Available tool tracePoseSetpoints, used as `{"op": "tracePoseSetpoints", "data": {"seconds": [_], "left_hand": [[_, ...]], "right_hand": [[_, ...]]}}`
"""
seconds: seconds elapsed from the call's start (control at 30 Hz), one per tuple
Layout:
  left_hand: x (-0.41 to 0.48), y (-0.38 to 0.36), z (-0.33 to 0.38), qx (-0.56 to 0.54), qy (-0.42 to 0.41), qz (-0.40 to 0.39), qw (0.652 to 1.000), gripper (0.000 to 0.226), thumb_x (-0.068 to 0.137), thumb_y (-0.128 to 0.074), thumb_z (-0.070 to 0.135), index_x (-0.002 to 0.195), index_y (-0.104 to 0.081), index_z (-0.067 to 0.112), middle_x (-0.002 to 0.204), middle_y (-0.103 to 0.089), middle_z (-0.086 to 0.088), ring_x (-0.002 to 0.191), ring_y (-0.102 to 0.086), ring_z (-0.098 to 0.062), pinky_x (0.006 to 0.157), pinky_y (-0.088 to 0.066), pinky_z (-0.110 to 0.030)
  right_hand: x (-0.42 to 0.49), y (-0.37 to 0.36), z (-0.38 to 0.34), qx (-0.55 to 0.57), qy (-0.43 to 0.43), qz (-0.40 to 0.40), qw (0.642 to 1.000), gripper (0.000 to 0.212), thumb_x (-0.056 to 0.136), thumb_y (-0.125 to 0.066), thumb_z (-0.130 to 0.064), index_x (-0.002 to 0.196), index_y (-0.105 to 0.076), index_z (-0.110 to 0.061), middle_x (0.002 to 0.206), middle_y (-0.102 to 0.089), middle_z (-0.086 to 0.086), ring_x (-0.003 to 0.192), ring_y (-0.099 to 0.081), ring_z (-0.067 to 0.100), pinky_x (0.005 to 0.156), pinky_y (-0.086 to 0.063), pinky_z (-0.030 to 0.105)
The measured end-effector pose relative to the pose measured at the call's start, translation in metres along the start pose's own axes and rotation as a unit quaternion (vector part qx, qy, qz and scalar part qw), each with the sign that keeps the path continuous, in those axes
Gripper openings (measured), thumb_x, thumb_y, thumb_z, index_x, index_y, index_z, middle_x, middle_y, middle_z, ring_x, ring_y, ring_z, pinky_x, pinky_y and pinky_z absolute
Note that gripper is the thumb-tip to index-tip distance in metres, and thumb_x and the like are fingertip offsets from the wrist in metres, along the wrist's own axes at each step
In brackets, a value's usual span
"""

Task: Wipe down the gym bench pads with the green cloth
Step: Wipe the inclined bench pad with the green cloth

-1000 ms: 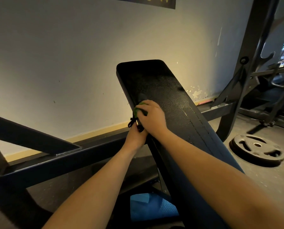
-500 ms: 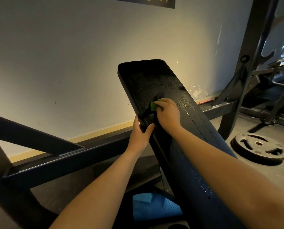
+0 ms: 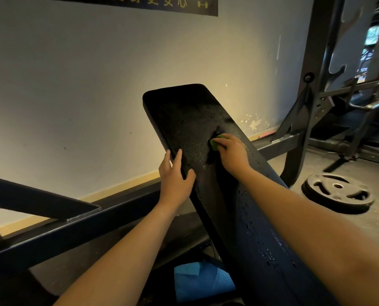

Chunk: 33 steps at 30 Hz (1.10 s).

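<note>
1. Two hands are seen on the inclined black bench pad (image 3: pixel 184 113), which is beaded with droplets.
2. The green cloth (image 3: pixel 215 145) is pressed against the pad's middle under the right hand (image 3: pixel 232 154). The grip is clenched over the cloth, most of which is hidden.
3. The pad's left edge is grasped by the left hand (image 3: pixel 175 180), thumb on top.
4. A weight plate (image 3: pixel 337 193) is laid on the floor at right. A blue item (image 3: pixel 201 281) under the bench is partly hidden and cannot be made out.

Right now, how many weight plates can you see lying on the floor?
1. The weight plate lies flat on the floor right of the bench pad, beside the foot of the rack. Others may sit hidden in the dark area behind the rack.
</note>
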<state>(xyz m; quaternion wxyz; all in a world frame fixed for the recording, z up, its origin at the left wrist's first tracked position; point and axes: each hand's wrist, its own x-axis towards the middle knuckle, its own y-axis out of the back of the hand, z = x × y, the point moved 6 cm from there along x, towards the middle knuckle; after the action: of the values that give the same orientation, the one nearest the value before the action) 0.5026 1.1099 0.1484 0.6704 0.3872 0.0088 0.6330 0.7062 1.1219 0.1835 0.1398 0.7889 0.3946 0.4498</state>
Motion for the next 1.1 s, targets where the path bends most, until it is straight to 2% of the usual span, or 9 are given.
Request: {"op": "tracePoseSetpoints", "data": {"seconds": [0.13,0.27,0.33,0.4,0.57,0.7,0.83,0.93,1.1], "left_hand": [[-0.002,-0.005,0.0,0.049,-0.006,-0.004,0.999,0.067,0.103,-0.05,0.034,0.16,-0.015,0.028,0.168,0.002,-0.001,0.154,0.001,-0.019,0.119,-0.011,-0.032],[0.005,-0.006,0.003,0.149,-0.025,0.029,0.988,0.066,0.101,-0.049,0.038,0.159,-0.02,0.026,0.168,0.0,-0.004,0.154,0.0,-0.023,0.125,-0.017,-0.045],[0.013,-0.008,0.015,0.193,-0.048,0.038,0.979,0.063,0.1,-0.049,0.039,0.158,-0.027,0.024,0.168,-0.003,-0.004,0.154,0.0,-0.024,0.126,-0.012,-0.045],[0.024,-0.013,0.026,0.225,-0.056,0.021,0.972,0.059,0.102,-0.043,0.041,0.157,-0.029,0.024,0.168,-0.008,-0.004,0.154,0.001,-0.024,0.126,-0.006,-0.046],[0.046,-0.035,0.037,0.313,-0.058,-0.02,0.948,0.062,0.101,-0.035,0.048,0.159,-0.021,0.032,0.169,-0.004,-0.003,0.154,0.005,-0.026,0.123,0.004,-0.053],[0.047,-0.04,0.035,0.337,-0.062,0.005,0.939,0.062,0.099,-0.034,0.049,0.158,-0.02,0.035,0.168,-0.007,-0.004,0.154,0.002,-0.027,0.123,0.003,-0.055],[0.046,-0.04,0.038,0.346,-0.054,0.011,0.936,0.061,0.099,-0.033,0.051,0.158,-0.021,0.038,0.168,-0.009,-0.004,0.154,0.001,-0.027,0.123,0.003,-0.055],[0.044,-0.04,0.041,0.352,-0.051,-0.002,0.935,0.061,0.099,-0.031,0.052,0.158,-0.019,0.039,0.168,-0.007,-0.004,0.154,0.003,-0.027,0.123,0.005,-0.055],[0.05,-0.04,0.046,0.337,-0.025,-0.013,0.941,0.059,0.098,-0.033,0.052,0.155,-0.025,0.039,0.167,-0.011,-0.003,0.152,-0.001,-0.028,0.122,0.005,-0.056]], "right_hand": [[0.002,0.007,0.017,-0.007,-0.076,0.037,0.996,0.035,0.099,-0.049,-0.011,0.128,-0.066,-0.018,0.142,-0.053,0.003,0.132,-0.045,0.025,0.108,-0.037,0.038],[-0.013,-0.016,-0.039,0.021,0.064,-0.028,0.997,0.034,0.097,-0.053,-0.011,0.127,-0.068,-0.02,0.14,-0.054,0.0,0.133,-0.043,0.018,0.109,-0.032,0.029],[-0.016,-0.022,-0.049,0.021,0.127,-0.061,0.99,0.034,0.097,-0.055,-0.011,0.128,-0.066,-0.02,0.142,-0.054,0.001,0.136,-0.041,0.018,0.111,-0.027,0.026],[-0.009,-0.019,-0.039,0.017,0.14,-0.071,0.988,0.035,0.098,-0.055,-0.011,0.131,-0.065,-0.018,0.143,-0.052,0.004,0.138,-0.04,0.021,0.114,-0.027,0.028],[0.021,0.008,0.027,0.005,0.025,-0.028,0.999,0.036,0.101,-0.05,-0.013,0.135,-0.061,-0.018,0.147,-0.047,0.002,0.138,-0.04,0.023,0.116,-0.031,0.035],[0.035,0.029,0.08,0.005,-0.1,0.024,0.995,0.038,0.102,-0.044,-0.013,0.137,-0.058,-0.019,0.143,-0.049,0.006,0.128,-0.048,0.028,0.106,-0.039,0.038],[0.051,0.023,0.071,0.018,-0.173,0.059,0.983,0.045,0.093,-0.044,0.001,0.131,-0.061,-0.017,0.135,-0.053,0.008,0.118,-0.053,0.033,0.094,-0.046,0.042],[0.062,0.015,0.04,0.01,-0.124,0.058,0.991,0.046,0.09,-0.048,0.002,0.132,-0.061,-0.011,0.136,-0.053,0.009,0.127,-0.046,0.03,0.104,-0.041,0.041],[0.06,-0.007,0.002,0.012,-0.003,0.001,1.0,0.044,0.097,-0.05,-0.008,0.14,-0.055,-0.016,0.15,-0.044,0.006,0.143,-0.031,0.024,0.116,-0.027,0.036]]}}
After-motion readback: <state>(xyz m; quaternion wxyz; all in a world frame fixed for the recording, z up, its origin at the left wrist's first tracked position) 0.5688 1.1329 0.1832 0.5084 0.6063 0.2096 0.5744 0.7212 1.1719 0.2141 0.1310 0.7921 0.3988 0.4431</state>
